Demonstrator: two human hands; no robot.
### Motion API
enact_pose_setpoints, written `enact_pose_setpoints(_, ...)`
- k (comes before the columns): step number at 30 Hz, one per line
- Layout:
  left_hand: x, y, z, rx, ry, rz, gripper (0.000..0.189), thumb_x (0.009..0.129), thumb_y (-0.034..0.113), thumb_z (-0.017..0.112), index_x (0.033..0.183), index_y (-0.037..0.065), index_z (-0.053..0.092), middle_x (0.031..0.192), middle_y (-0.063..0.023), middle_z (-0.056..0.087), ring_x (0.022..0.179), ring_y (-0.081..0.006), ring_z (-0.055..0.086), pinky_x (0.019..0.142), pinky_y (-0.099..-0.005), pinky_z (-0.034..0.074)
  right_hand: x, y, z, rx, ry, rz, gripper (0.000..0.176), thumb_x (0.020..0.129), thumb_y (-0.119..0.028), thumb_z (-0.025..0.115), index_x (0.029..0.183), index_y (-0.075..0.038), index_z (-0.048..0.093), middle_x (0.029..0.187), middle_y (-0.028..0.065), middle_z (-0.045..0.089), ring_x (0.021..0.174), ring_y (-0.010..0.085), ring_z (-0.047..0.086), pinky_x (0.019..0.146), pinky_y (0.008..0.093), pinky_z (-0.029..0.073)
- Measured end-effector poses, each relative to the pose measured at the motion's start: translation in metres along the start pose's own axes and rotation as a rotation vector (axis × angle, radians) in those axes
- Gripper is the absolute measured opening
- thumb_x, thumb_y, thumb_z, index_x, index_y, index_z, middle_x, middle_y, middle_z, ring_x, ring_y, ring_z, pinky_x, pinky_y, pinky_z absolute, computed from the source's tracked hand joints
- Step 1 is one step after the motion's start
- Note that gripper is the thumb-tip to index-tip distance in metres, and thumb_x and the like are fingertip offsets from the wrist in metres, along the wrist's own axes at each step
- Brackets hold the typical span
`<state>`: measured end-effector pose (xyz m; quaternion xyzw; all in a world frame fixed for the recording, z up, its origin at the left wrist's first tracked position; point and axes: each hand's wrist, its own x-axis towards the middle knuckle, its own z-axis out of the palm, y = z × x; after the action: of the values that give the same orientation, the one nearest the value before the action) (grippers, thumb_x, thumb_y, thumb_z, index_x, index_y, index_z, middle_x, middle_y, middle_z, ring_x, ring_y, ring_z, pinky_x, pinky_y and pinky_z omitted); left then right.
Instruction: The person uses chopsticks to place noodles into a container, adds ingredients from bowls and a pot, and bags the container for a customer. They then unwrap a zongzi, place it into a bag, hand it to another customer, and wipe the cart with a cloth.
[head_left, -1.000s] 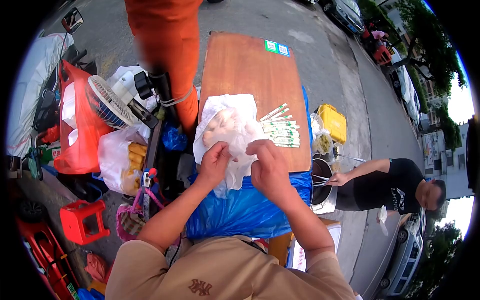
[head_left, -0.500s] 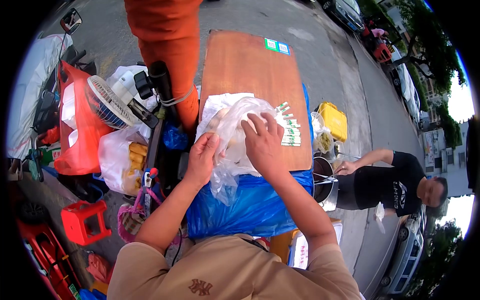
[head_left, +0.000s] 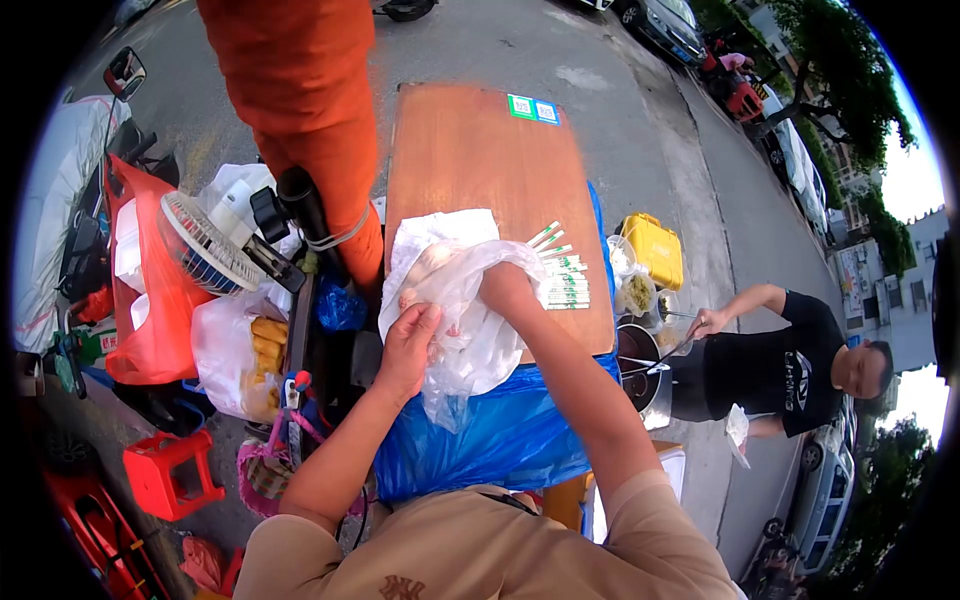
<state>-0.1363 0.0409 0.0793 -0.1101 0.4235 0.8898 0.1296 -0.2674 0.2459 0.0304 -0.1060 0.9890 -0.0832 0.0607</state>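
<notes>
In the head view, a thin clear plastic bag (head_left: 462,318) lies over a white cloth (head_left: 447,228) on a brown wooden board (head_left: 490,160). My left hand (head_left: 408,345) is closed on the near left edge of the bag. My right hand (head_left: 510,290) reaches into the bag's folds from the right, its fingers hidden by plastic. Pale, rounded shapes show faintly under the film, too blurred to name. Right of the bag lie several chopsticks in white and green paper wrappers (head_left: 567,285).
Blue plastic sheeting (head_left: 480,430) hangs before the board. At right stand a yellow case (head_left: 652,250), a metal pot (head_left: 637,362) and a person (head_left: 770,370) holding a utensil over it. A fan (head_left: 212,240), a bag of fried dough (head_left: 240,355) and a red stool (head_left: 172,475) are left.
My right hand has gone from above the bag to inside its folds. My left hand still grips the edge. The person at right has raised a white bag.
</notes>
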Motion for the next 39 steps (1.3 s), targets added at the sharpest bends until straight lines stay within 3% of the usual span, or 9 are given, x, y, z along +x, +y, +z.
enact_pose_setpoints(3, 0.014, -0.006, 0.002, -0.017, 0.002, -0.016, 0.021, 0.104, 0.026, 0.061, 0.105, 0.006, 0.067, 0.090, -0.0017, 0.070, 0.072, -0.0050, 0.059, 0.055, -0.0181, 0.040, 0.018, 0.011, 0.014, 0.054, 0.092, -0.128, 0.028, 0.086, -0.011, 0.060, 0.108, 0.000, 0.072, 0.112, 0.0226, 0.070, 0.107, 0.0375, 0.067, 0.095, 0.0454, 0.051)
enact_pose_setpoints(8, 0.028, 0.004, 0.013, -0.006, 0.006, 0.042, 0.023, 0.105, 0.027, 0.059, 0.108, 0.006, 0.066, 0.094, -0.0036, 0.070, 0.079, -0.0097, 0.064, 0.068, -0.0246, 0.050, 0.008, 0.013, -0.022, 0.073, -0.259, 0.072, 0.028, 0.091, -0.018, 0.061, 0.110, 0.001, 0.071, 0.110, 0.0256, 0.069, 0.106, 0.0396, 0.066, 0.095, 0.0466, 0.051)
enact_pose_setpoints(15, 0.011, 0.028, -0.006, 0.242, -0.014, 0.019, 0.027, 0.103, 0.026, 0.063, 0.118, 0.005, 0.054, 0.107, -0.0027, 0.060, 0.096, -0.0082, 0.055, 0.076, -0.0238, 0.045, -0.074, 0.022, -0.081, 0.417, -0.188, 0.028, 0.035, 0.092, -0.019, 0.067, 0.120, 0.003, 0.067, 0.111, 0.0235, 0.070, 0.107, 0.0346, 0.068, 0.093, 0.0416, 0.053)
enact_pose_setpoints(20, -0.041, 0.047, -0.016, 0.510, -0.112, -0.202, 0.042, 0.087, 0.011, 0.077, 0.117, 0.008, 0.047, 0.104, 0.0000, 0.047, 0.095, -0.0080, 0.049, 0.081, -0.0225, 0.042, -0.151, 0.037, -0.093, 1.533, -0.209, 0.202, 0.050, 0.090, -0.011, 0.076, 0.135, -0.002, 0.055, 0.123, 0.0088, 0.065, 0.113, 0.0182, 0.062, 0.098, 0.0320, 0.050)
enact_pose_setpoints(27, -0.061, -0.004, 0.034, 0.493, -0.367, -0.473, 0.025, 0.088, 0.000, 0.071, 0.106, 0.009, 0.056, 0.092, 0.0034, 0.054, 0.078, -0.0046, 0.050, 0.066, -0.0203, 0.041, -0.263, 0.036, -0.070, 1.900, -0.289, 0.228, 0.057, 0.087, -0.007, 0.079, 0.138, -0.005, 0.054, 0.123, 0.0043, 0.064, 0.118, 0.0161, 0.060, 0.104, 0.0311, 0.046)
enact_pose_setpoints(29, -0.060, -0.029, 0.069, 0.479, -0.423, -0.469, 0.018, 0.092, 0.002, 0.067, 0.105, 0.009, 0.057, 0.086, 0.0041, 0.055, 0.067, -0.0034, 0.047, 0.057, -0.0196, 0.036, -0.294, 0.039, -0.060, 1.756, -0.153, 0.019, 0.055, 0.084, -0.015, 0.083, 0.134, -0.011, 0.061, 0.155, 0.0135, 0.039, 0.139, 0.0228, 0.043, 0.112, 0.0380, 0.039)
enact_pose_setpoints(32, -0.055, -0.070, 0.143, 0.286, -0.492, -0.607, 0.012, 0.096, 0.007, 0.065, 0.105, 0.009, 0.057, 0.086, 0.0005, 0.060, 0.062, -0.0031, 0.046, 0.052, -0.0189, 0.036, -0.343, 0.066, -0.083, 1.459, -0.012, -0.026, 0.056, 0.079, -0.027, 0.086, 0.131, -0.016, 0.065, 0.168, 0.0174, 0.014, 0.155, 0.0330, 0.017, 0.123, 0.0440, 0.019)
enact_pose_setpoints(35, -0.053, -0.125, 0.200, 0.133, -0.655, -0.756, 0.011, 0.096, 0.006, 0.064, 0.104, 0.008, 0.057, 0.091, -0.0024, 0.064, 0.062, -0.0030, 0.048, 0.052, -0.0184, 0.037, -0.400, 0.106, -0.076, 1.408, 0.150, 0.027, 0.057, 0.080, -0.028, 0.086, 0.131, -0.014, 0.065, 0.147, 0.0146, 0.045, 0.142, 0.0286, 0.039, 0.117, 0.0389, 0.030)
enact_pose_setpoints(39, -0.082, -0.205, 0.283, 0.214, -0.766, -0.890, 0.016, 0.094, 0.006, 0.068, 0.105, 0.008, 0.057, 0.092, -0.0023, 0.064, 0.063, -0.0033, 0.049, 0.053, -0.0186, 0.038, -0.490, 0.159, -0.072, 1.369, 0.354, 0.291, 0.056, 0.081, -0.030, 0.085, 0.129, -0.012, 0.064, 0.113, 0.0085, 0.056, 0.108, 0.0225, 0.055, 0.098, 0.0347, 0.043)
